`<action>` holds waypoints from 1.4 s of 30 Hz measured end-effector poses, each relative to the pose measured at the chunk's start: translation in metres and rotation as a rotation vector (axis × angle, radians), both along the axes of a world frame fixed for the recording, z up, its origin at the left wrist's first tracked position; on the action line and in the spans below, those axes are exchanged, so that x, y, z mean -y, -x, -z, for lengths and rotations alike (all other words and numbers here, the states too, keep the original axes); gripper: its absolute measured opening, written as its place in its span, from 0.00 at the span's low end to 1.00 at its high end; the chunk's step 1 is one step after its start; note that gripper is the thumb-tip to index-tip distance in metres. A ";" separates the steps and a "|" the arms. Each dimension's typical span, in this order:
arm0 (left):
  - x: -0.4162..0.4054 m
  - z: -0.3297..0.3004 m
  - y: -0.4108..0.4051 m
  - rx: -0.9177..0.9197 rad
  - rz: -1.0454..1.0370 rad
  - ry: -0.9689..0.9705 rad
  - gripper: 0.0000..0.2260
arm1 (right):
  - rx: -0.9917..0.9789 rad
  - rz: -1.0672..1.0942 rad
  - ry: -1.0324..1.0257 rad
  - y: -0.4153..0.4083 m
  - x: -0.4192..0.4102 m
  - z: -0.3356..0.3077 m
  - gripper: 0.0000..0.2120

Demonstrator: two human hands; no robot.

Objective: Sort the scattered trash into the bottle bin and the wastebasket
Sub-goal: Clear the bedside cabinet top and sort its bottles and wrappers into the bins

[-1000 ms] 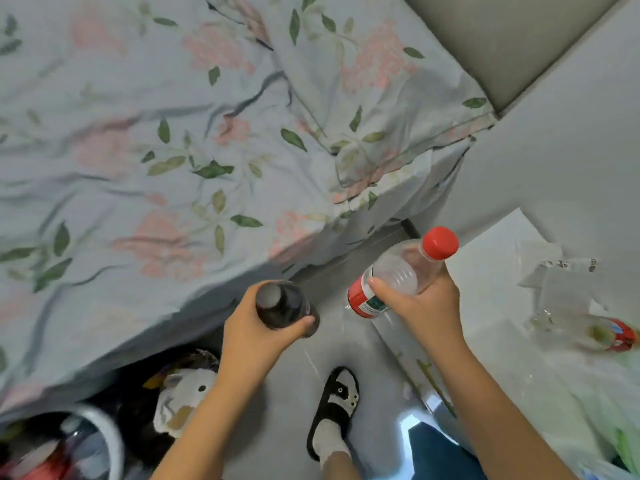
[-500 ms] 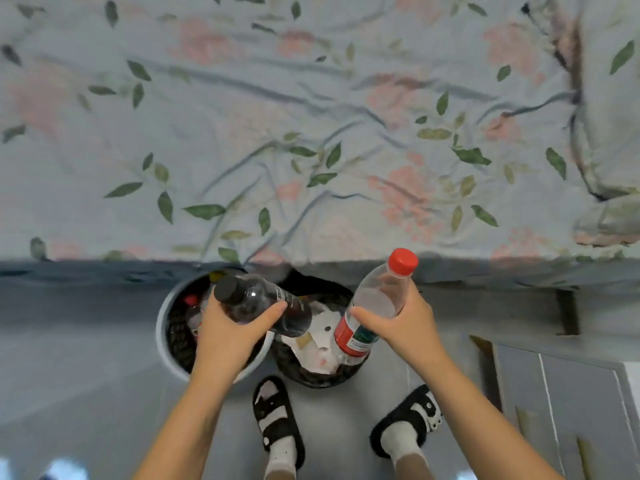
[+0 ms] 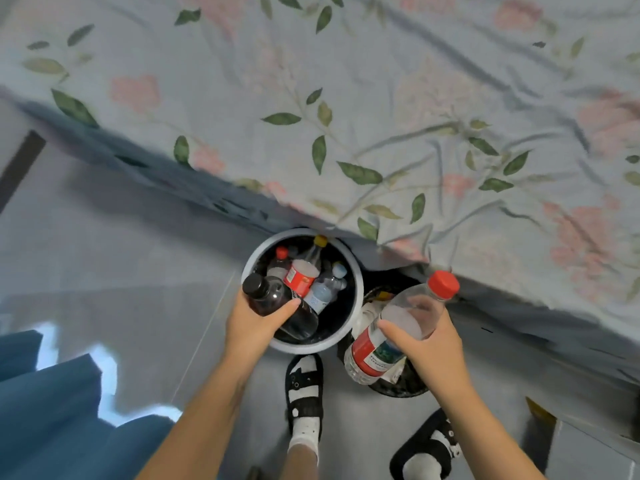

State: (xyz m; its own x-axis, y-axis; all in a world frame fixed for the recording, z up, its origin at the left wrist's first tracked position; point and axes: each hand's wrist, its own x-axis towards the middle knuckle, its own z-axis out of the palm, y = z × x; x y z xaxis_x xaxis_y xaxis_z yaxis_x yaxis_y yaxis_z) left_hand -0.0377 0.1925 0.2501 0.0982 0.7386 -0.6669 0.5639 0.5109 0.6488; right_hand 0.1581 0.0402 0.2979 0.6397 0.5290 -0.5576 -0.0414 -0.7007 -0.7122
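We now hold the dark bottle [image 3: 280,304] in our left hand [image 3: 254,322] right over the bottle bin [image 3: 358,289], lower than before; the clear bottle [image 3: 391,332] hangs above the wastebasket [image 3: 398,389].

A bed [image 3: 381,98] under a pale floral sheet [image 3: 433,140] fills the upper view; below it, glossy grey floor tiles [image 3: 121,271] reflect bright light.

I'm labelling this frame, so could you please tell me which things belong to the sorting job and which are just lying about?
Part of the job:
left hand holding dark bottle
right hand holding clear bottle
bottle bin
wastebasket

Just there:
floral bedsheet
sandals
blue cloth
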 end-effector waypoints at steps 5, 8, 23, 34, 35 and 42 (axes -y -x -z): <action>-0.007 0.034 0.002 -0.008 -0.027 -0.011 0.28 | 0.013 -0.037 0.033 0.006 -0.008 0.016 0.27; -0.001 0.050 -0.001 -0.047 0.042 -0.022 0.27 | 0.001 -0.072 0.046 0.007 -0.007 0.022 0.25; 0.047 0.125 -0.037 -0.101 0.216 -0.023 0.29 | 0.004 -0.105 0.066 -0.005 0.022 0.049 0.29; 0.046 0.145 -0.075 -0.156 0.363 -0.062 0.31 | -0.014 -0.144 0.061 -0.015 0.035 0.047 0.27; 0.043 0.147 -0.079 -0.172 0.365 -0.049 0.32 | -0.015 -0.146 0.060 -0.015 0.036 0.047 0.27; 0.036 0.168 -0.083 -0.276 0.450 -0.011 0.33 | -0.008 -0.157 0.049 -0.010 0.041 0.058 0.27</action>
State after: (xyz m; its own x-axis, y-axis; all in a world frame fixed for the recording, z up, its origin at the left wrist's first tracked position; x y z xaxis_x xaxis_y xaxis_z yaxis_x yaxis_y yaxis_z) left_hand 0.0450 0.1567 0.0816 0.2292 0.6712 -0.7050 0.8763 0.1731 0.4497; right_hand 0.1683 -0.0009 0.2397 0.5469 0.5938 -0.5901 0.0653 -0.7330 -0.6770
